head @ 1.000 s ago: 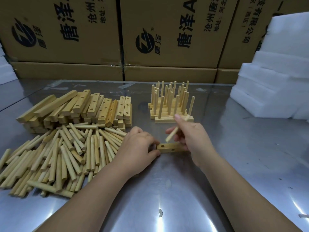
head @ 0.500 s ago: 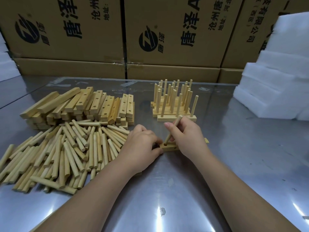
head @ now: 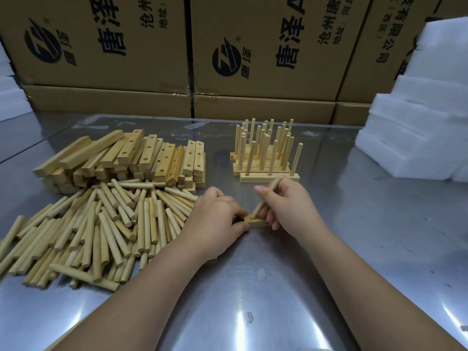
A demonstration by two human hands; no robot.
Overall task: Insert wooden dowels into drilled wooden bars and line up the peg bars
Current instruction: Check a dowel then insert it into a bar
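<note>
A drilled wooden bar [head: 255,222] lies flat on the steel table between my hands. My left hand [head: 215,224] grips its left end. My right hand [head: 286,206] pinches a wooden dowel [head: 267,196], tilted, with its lower tip in a hole near the bar's left end. My right hand hides most of the bar. Behind them stands a row of finished peg bars [head: 266,158] with upright dowels. Loose dowels [head: 101,229] lie heaped at the left, and stacked drilled bars [head: 131,158] sit behind that heap.
Cardboard boxes [head: 266,46] form a wall along the table's far edge. White foam blocks [head: 415,127] are stacked at the right, and more foam shows at the far left. Bare steel table [head: 379,236] extends to the right and toward me.
My right hand brought the dowel from above the bar down into a hole and stood it steeper. My left hand kept holding the bar's end.
</note>
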